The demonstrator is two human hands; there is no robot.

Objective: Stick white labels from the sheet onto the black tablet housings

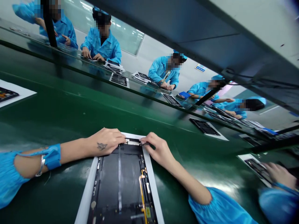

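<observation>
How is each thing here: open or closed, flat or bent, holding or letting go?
Black tablet-like housing: open, inner parts showing
White sheet: under the housing
Orange ribbon cable: bent, inside the housing
Left hand: fingers bent at the housing's far end
Right hand: thumb and fingers curled inward, grip unclear
Blue wrist strap: wrapped round the left forearm

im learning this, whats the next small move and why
Perhaps press the pale strip lightly along its middle: the left hand and right hand have fingertips by its opposite ends at the far end of the black panel, while its middle is uncovered.
</observation>
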